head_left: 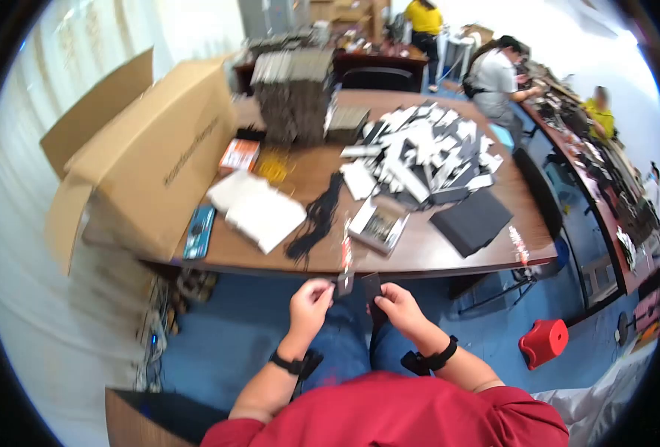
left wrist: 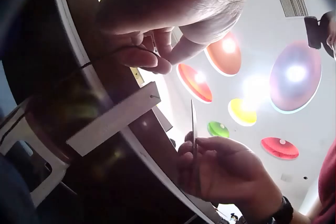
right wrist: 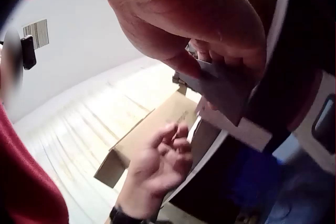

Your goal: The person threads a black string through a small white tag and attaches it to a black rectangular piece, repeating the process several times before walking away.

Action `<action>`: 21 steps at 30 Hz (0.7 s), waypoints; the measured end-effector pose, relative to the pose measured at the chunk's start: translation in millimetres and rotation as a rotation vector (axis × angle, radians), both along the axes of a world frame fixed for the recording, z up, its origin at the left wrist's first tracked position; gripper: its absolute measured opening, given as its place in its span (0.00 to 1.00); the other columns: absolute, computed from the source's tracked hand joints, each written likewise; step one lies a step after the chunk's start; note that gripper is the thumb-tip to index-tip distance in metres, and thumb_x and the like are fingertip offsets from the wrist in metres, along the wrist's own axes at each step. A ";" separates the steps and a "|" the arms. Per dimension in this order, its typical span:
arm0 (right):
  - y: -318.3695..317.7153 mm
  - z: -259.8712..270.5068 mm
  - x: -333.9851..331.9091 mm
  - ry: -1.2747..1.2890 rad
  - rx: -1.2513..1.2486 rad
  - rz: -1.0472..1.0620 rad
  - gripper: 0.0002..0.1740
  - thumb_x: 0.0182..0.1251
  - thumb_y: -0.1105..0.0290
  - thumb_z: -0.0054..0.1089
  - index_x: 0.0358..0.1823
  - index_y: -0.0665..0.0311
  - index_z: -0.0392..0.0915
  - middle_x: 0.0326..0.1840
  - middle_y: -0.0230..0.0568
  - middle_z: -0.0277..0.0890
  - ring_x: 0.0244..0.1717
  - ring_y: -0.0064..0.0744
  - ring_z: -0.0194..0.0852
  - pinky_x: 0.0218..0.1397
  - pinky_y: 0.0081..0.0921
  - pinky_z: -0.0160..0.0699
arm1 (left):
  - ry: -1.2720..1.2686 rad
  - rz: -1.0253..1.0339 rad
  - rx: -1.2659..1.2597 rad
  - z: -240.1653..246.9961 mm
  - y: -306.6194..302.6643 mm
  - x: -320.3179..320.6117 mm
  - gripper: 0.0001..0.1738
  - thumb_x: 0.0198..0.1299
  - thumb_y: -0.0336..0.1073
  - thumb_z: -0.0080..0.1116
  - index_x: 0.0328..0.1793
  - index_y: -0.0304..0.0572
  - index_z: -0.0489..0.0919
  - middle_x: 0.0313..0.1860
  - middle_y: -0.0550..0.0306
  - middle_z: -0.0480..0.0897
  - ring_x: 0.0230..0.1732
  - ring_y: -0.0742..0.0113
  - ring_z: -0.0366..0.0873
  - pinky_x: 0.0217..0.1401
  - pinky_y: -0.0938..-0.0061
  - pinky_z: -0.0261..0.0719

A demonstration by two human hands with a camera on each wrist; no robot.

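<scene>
My left hand (head_left: 312,307) pinches a thin black cord (left wrist: 126,48) between thumb and fingers, just off the table's front edge. Close to those fingertips is a narrow tag card (left wrist: 113,120), pale in the left wrist view, with a bit of cord at a hole near one end. A dark card (right wrist: 223,88) sits between the thumb and fingers of my right hand (head_left: 403,307). Both hands are above my lap, a short gap apart. Beyond them on the table lie a bundle of black cords (head_left: 319,217) and a small open box (head_left: 379,226) with small pieces inside.
A big heap of black and white tags (head_left: 426,153) covers the table's right half, beside a black stack (head_left: 473,222). White sheets (head_left: 259,212), a tall card stack (head_left: 294,97) and a large carton (head_left: 158,149) stand left. A red stool (head_left: 544,343) is on the floor at right.
</scene>
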State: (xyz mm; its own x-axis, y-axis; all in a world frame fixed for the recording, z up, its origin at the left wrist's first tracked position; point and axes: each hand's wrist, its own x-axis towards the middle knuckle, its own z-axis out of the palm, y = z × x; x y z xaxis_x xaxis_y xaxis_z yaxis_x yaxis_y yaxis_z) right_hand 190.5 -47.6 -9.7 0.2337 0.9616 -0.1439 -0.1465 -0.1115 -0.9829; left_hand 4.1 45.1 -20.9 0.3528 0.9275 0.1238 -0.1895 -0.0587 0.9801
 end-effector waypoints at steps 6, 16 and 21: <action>5.8 51.2 90.9 -1.028 0.251 -0.566 0.13 0.59 0.77 0.54 0.47 0.66 0.74 0.36 0.49 0.78 0.37 0.43 0.78 0.42 0.33 0.76 | 0.032 -0.016 -0.015 -2.8 -0.7 -8.2 0.02 0.59 0.26 0.57 0.38 0.36 0.78 0.33 0.58 0.82 0.26 0.79 0.75 0.25 0.86 0.69; 30.5 55.9 161.6 -1.836 0.059 -0.640 0.15 0.51 0.73 0.56 0.44 0.58 0.76 0.38 0.39 0.74 0.43 0.43 0.70 0.41 0.39 0.67 | 0.019 0.026 0.030 3.1 0.0 -14.6 0.02 0.59 0.25 0.59 0.37 0.34 0.77 0.28 0.63 0.78 0.26 0.82 0.72 0.29 0.85 0.71; 48.9 85.0 120.5 -1.643 0.273 -0.569 0.21 0.47 0.74 0.62 0.47 0.59 0.76 0.46 0.40 0.73 0.50 0.46 0.68 0.51 0.39 0.67 | 0.013 0.032 0.004 1.3 -5.5 -23.3 0.03 0.58 0.26 0.59 0.38 0.35 0.78 0.32 0.62 0.80 0.27 0.81 0.72 0.29 0.86 0.69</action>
State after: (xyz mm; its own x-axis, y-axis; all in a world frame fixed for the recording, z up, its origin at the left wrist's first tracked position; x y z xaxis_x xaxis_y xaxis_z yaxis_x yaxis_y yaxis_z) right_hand 311.0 1.2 75.3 0.2436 0.6709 0.7004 0.9668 -0.2256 -0.1202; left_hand -19.2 39.7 -19.6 0.3247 0.9378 0.1233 -0.1746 -0.0687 0.9822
